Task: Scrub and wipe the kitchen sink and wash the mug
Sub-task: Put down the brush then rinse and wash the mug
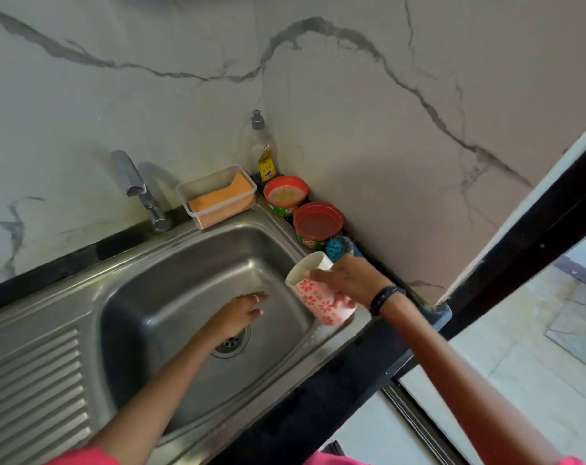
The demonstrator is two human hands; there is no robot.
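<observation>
Right hand [347,280] gripping a tilted white mug with red flower print [318,290] over the right rim of the stainless steel sink [184,263], left hand [239,313] with relaxed straight fingers down in the basin, round metal drain [231,344] just under its palm

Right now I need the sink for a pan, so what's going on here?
A person is at the steel sink. Their right hand has a grip on a tilted white mug with red flowers, over the sink's right rim. Their left hand reaches into the basin with fingers out, just above the drain. The tap shows no water running.
</observation>
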